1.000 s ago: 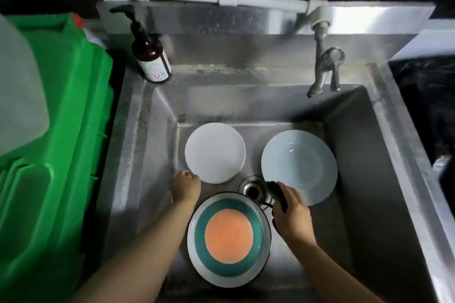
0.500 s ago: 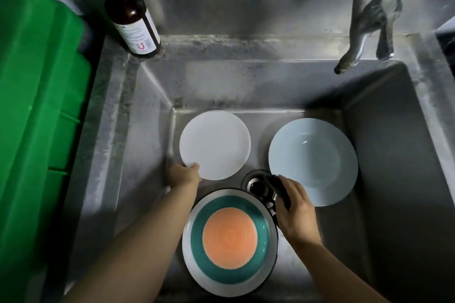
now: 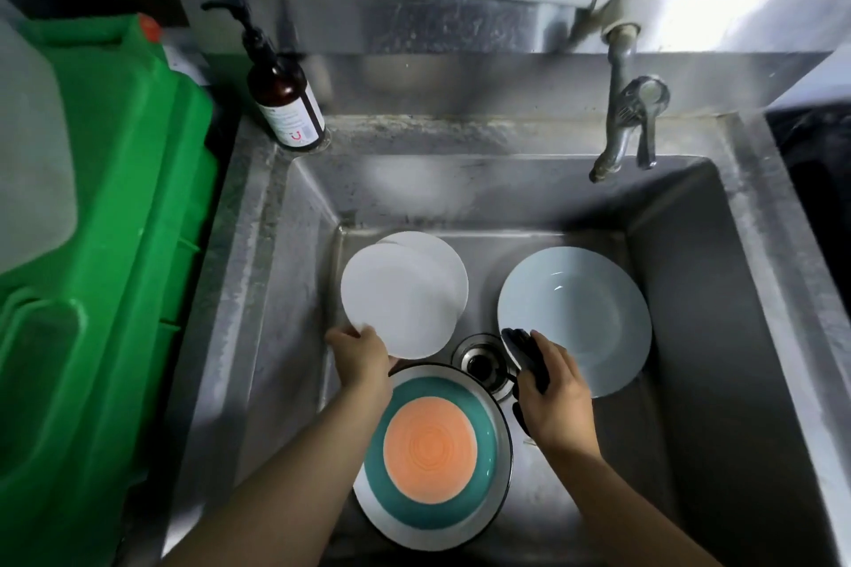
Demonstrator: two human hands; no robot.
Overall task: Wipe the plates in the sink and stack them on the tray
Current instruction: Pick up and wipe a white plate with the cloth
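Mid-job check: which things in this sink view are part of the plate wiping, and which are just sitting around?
Part of the job:
white plate, gripped at its rim by the left hand
dark cloth, held in the right hand
pale blue plate
teal and orange plate
sink

Just lying about:
soap bottle
tap
green crate

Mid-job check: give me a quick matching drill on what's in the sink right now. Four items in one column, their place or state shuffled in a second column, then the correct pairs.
Items
1. white plate
2. pale blue plate
3. orange and teal plate
4. dark cloth

Place or state
A. lies flat at the right of the sink floor
B. gripped in the right hand
C. pinched at its near edge by the left hand
D. lies flat nearest the person, between the forearms

Pairs: 1-C, 2-A, 3-D, 4-B
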